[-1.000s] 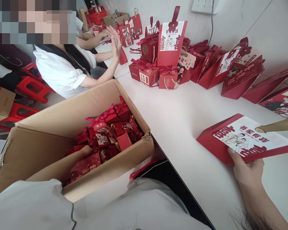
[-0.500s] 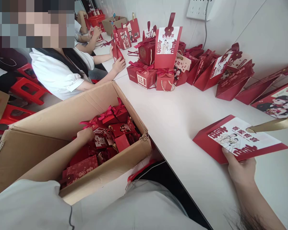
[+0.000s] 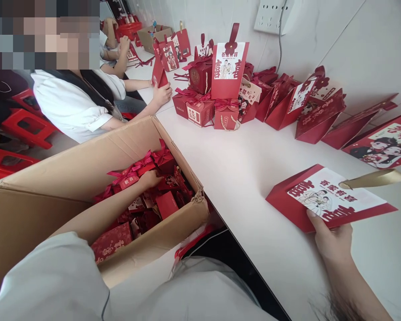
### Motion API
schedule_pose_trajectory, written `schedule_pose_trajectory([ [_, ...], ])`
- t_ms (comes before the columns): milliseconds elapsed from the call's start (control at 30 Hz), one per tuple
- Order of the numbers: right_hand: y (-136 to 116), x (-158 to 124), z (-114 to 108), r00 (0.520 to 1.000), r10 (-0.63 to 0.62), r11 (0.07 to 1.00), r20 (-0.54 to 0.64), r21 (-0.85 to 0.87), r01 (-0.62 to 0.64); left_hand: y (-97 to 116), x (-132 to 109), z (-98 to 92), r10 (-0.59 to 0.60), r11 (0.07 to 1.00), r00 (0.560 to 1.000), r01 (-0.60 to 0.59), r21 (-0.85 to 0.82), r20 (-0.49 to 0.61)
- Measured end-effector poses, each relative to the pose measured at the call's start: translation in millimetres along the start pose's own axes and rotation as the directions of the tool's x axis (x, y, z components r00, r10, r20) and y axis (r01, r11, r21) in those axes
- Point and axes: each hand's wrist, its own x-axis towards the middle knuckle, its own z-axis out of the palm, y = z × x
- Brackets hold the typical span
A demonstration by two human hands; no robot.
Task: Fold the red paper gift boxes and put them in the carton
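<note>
My left hand (image 3: 149,179) reaches into a large cardboard box (image 3: 87,165) at my left, over a pile of small red gift boxes with ribbon bows (image 3: 146,165). Its fingertips are hidden among the boxes, so I cannot tell whether they grip anything. In my right hand (image 3: 334,240) is a red gift box (image 3: 324,196) with a white printed panel and a gold strap. It is tilted low over the white table (image 3: 234,165), the thumb on its printed face and the other fingers underneath.
A stack of red gift boxes (image 3: 195,107) stands against the wall, topped by a tall gift box (image 3: 229,71). More wedge-shaped gift boxes (image 3: 287,100) line the wall. A co-worker (image 3: 73,98) at the left handles a red box (image 3: 158,71). Red stools (image 3: 30,127) stand behind.
My left hand has moved right and farther across the pile inside the cardboard box. My right hand still holds the gift box in nearly the same place. The view has shifted slightly.
</note>
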Motion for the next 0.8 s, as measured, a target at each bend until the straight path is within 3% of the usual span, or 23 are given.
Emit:
schedule_pose_trajectory([
  [100, -1.8, -0.2, 1.0, 1.0, 0.0, 1.0, -0.006, -0.006, 0.0, 18.0, 8.6, -3.0, -0.009, 0.99, 0.999, 0.005, -0.139, -0.031],
  [233, -3.7, -0.4, 1.8, 1.0, -0.013, 1.0, -0.027, -0.024, 0.012, 39.4, 19.4, 1.6, -0.135, 0.954, 0.985, 0.159, -0.254, 0.109],
  [300, -5.4, -1.0, 1.7, 1.0, -0.008, 0.999, -0.022, -0.031, 0.007, 43.0, 23.8, 7.1, -0.146, 0.951, 0.979, 0.179, -0.254, 0.142],
  [467, -10.4, -2.4, 1.2, 1.0, 0.005, 0.999, -0.004, -0.051, -0.006, 33.4, 22.1, 23.5, -0.148, 0.944, 0.971, 0.196, -0.267, 0.188],
  [600, -8.2, -1.4, -0.2, 0.999, 0.054, 0.997, 0.002, -0.056, -0.054, 27.2, 11.4, 31.6, -0.088, 0.947, 0.979, 0.14, -0.29, 0.185],
  [733, -5.4, -1.1, -1.4, 0.998, 0.065, 0.995, 0.005, -0.071, -0.065, 20.2, -2.5, 18.9, -0.023, 0.963, 0.993, 0.053, -0.264, 0.114],
  [800, -5.8, -1.2, -1.3, 0.999, 0.051, 0.997, 0.014, -0.063, -0.05, 8.4, -12.1, 7.2, -0.023, 0.982, 1.0, 0.022, -0.185, -0.002],
])
